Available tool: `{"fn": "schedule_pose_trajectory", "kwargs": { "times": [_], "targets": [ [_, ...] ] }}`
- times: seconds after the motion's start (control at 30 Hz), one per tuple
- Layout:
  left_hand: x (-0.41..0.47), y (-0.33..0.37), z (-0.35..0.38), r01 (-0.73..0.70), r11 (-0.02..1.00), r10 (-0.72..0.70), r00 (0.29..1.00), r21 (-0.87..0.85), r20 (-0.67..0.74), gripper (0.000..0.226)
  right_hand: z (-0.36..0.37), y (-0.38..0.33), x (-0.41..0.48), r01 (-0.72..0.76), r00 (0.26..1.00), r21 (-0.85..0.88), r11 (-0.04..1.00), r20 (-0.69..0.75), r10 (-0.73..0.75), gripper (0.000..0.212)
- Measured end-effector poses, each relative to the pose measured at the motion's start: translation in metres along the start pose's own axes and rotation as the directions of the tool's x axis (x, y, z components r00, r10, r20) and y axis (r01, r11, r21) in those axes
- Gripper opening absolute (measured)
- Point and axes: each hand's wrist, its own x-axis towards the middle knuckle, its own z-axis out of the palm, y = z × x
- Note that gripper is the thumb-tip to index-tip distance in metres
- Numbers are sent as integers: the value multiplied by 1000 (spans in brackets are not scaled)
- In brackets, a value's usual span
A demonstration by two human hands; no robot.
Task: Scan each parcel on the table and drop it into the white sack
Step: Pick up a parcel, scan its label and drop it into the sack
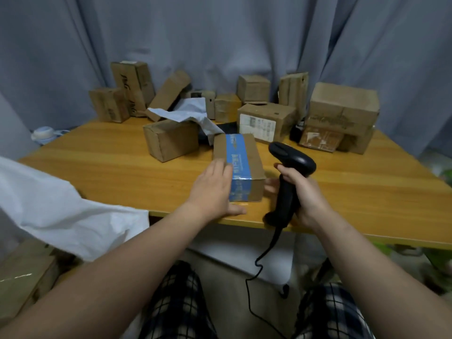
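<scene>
A brown cardboard parcel with a blue tape band (247,165) lies near the front edge of the wooden table (110,167). My left hand (215,189) rests against its left side, fingers on top and thumb along the table edge. My right hand (303,192) grips a black corded barcode scanner (291,172) just right of that parcel, its head pointing toward the back left. The white sack (61,211) hangs open at the left, below table height. Several more brown parcels (171,140) stand farther back on the table.
Stacked cartons (342,111) crowd the table's back and right, along with a crumpled grey mailer bag (193,113). A grey curtain (220,33) hangs behind. The scanner's cable (254,277) drops between my knees. A cardboard box (24,277) sits on the floor at the left.
</scene>
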Motion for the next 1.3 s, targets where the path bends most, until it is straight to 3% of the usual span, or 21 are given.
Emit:
{"fn": "schedule_pose_trajectory", "kwargs": {
  "times": [0.17, 0.27, 0.37, 0.43, 0.47, 0.5, 0.57, 0.6, 0.7, 0.8, 0.87, 0.93, 1.0, 1.07, 1.13, 1.2, 1.23, 1.3],
  "targets": [
    [-35, -26, 8, -132, 983, 132, 991, 126, 12, 122, 15, 18, -15, -31, 995, -41, 999, 94, 35, 23],
    [-50, -30, 12, -182, 966, 204, 973, 186, -108, 112, 23, 29, -28, 5, 995, -84, 996, 104, 4, 13],
    [-56, -33, 9, -235, 958, 270, 932, 165, -241, 99, 27, 34, -30, 86, 996, -8, 996, -18, -86, 9],
    [-59, -37, 4, -234, 971, 235, 912, 46, -336, 97, 24, 35, -27, 120, 984, 98, 988, -141, -106, 6],
    [-59, -38, -2, -201, 972, 141, 913, -121, -384, 96, 21, 35, -26, 130, 978, 158, 979, -180, -100, 6],
    [-60, -39, -9, -140, 920, -9, 926, -365, -378, 95, 17, 36, -25, 134, 975, 200, 971, -199, -94, 6],
    [-59, -43, -19, -18, 590, -298, 925, -807, -238, 87, 12, 39, -22, 134, 976, 195, 972, -193, -96, 10],
    [-58, -47, -20, 44, 422, -388, 911, -906, -137, 80, 11, 40, -21, 136, 977, 154, 979, -187, -106, 11],
    [-54, -63, -8, 128, 171, -489, 872, -977, 28, 69, 15, 43, -20, 145, 976, -7, 989, -163, -144, 15],
    [-54, -69, -1, 166, 21, -511, 849, -986, 132, 77, 18, 44, -20, 166, 973, -139, 976, -140, -185, 16],
    [-55, -73, 2, 177, -24, -506, 847, -984, 165, 72, 18, 45, -21, 188, 969, -189, 964, -123, -214, 20],
    [-58, -74, 4, 234, 28, -449, 872, -972, 197, 70, 17, 45, -21, 202, 969, -171, 964, -105, -222, 12],
    [-62, -68, 3, 253, 191, -377, 911, -948, 167, 83, 17, 45, -21, 180, 977, -105, 978, -92, -190, 13],
    [-62, -61, -7, 180, 322, -347, 936, -930, 61, 100, 18, 45, -21, 153, 982, -37, 988, -104, -156, 22],
    [-54, -55, -24, 87, 543, -306, 947, -835, -100, 103, 20, 44, -22, 146, 982, -27, 989, -120, -149, 19],
    [-36, -45, -45, 78, 847, -191, 968, -526, -163, 89, 22, 44, -22, 139, 981, -40, 989, -128, -143, 18],
    [-25, -38, -54, 59, 948, -111, 983, -312, -148, 82, 23, 44, -22, 139, 981, -53, 989, -126, -144, 16],
    [-2, -21, -65, 11, 1000, -12, 998, -15, -54, 77, 25, 42, -21, 141, 979, -82, 987, -138, -151, 12]
  ]
}}
